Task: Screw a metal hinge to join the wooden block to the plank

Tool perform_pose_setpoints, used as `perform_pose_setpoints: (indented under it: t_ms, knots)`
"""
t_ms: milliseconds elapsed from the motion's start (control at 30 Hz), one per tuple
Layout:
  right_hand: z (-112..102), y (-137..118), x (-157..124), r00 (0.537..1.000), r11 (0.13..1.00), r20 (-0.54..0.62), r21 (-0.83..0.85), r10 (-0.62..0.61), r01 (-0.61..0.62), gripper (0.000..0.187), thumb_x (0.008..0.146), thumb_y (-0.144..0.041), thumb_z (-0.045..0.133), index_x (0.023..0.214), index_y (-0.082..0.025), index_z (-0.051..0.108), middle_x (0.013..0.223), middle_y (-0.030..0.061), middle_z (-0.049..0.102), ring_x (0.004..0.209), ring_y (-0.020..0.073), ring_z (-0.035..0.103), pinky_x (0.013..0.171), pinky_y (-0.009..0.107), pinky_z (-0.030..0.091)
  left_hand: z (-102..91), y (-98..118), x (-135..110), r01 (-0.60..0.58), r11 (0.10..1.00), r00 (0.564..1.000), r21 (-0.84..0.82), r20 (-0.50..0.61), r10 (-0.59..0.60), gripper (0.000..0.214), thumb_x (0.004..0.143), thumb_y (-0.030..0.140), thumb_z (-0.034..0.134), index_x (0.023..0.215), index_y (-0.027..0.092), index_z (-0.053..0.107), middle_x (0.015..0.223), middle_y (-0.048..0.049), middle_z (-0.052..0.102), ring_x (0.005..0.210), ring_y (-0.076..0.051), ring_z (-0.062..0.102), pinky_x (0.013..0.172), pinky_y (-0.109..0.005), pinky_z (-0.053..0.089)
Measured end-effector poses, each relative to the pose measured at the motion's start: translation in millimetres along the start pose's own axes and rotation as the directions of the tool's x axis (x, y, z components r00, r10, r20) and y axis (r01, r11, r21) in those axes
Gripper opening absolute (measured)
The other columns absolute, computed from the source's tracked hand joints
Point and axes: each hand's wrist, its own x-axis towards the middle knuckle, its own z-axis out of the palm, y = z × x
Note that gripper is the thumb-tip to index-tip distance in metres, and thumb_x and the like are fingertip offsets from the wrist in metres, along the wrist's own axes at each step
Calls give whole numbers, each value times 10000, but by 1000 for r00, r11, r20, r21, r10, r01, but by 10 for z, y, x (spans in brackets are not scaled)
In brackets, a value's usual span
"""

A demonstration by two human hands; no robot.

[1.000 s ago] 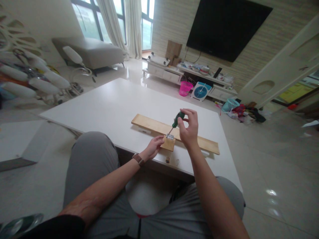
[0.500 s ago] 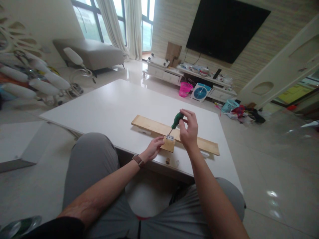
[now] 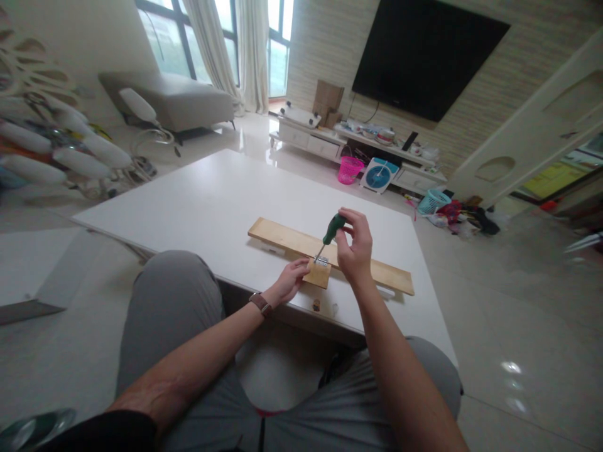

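My right hand [image 3: 355,243] is closed around the green handle of a screwdriver [image 3: 334,228], which leans with its tip down on a metal hinge [image 3: 321,261]. The hinge lies where a small wooden block [image 3: 317,275] meets a long wooden board [image 3: 292,238]. With its fingers on the block's left edge, my left hand [image 3: 291,280] grips the block. The long board rests raised on white pieces [image 3: 272,248] on the white table [image 3: 198,194]. Near the table's front edge sits a small brown object [image 3: 316,305], its kind unclear, beside a small clear item.
My knees [image 3: 172,301] are against the table's near side. Across the room stand a low TV cabinet [image 3: 308,138], a pink basket [image 3: 350,169], a blue fan [image 3: 379,174] and a light blue basket [image 3: 433,201]. A lamp with white shades [image 3: 80,163] is at left.
The screwdriver handle and my right hand have shifted very slightly. The block, hinge and board stay in place under my left hand.
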Motion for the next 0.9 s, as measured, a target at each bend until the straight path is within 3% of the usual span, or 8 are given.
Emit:
perform_pose_setpoints:
  t_ms: [200, 467, 700, 900]
  knots:
    - [3, -14, 6, 998, 996, -55, -95, -10, 4, 275, 860, -191, 707, 1120, -270, 669, 1085, 42, 602, 920, 196, 630, 755, 372, 596, -11, -8, 1, -1, 1000, 1000, 3, -2, 1, 385, 660, 223, 880, 1018, 154, 757, 1014, -89, 768, 936, -211, 676, 837, -313, 493]
    - [6, -3, 1, 1000, 1000, -24, -2, -14, 14, 336, 911, -116, 563, 1186, -275, 668, 1233, 85, 624, 1144, 242, 638, 835, 407, 626, -25, -21, 12, -1, 1000, 1000, 2, -1, 1, 374, 663, 228, 890, 999, 145, 751, 1003, -90, 764, 922, -216, 681, 835, -324, 495]
    - [-8, -5, 10, 995, 993, -88, -115, -45, 35, 223, 856, -194, 734, 1063, -255, 677, 1036, 32, 597, 919, 194, 626, 766, 367, 590, -16, -11, 2, 8, 1000, 1000, -2, 1, -8, 391, 655, 232, 889, 1010, 147, 750, 996, -86, 767, 908, -209, 683, 815, -315, 507]
    - [4, 9, 0, 999, 999, -23, -25, -29, 29, 365, 899, -96, 537, 1198, -268, 657, 1230, 83, 632, 1139, 233, 636, 825, 390, 612, -14, -11, 5, 2, 1000, 1000, -8, 4, -2, 382, 646, 230, 891, 992, 148, 753, 995, -84, 770, 906, -204, 682, 833, -315, 503]
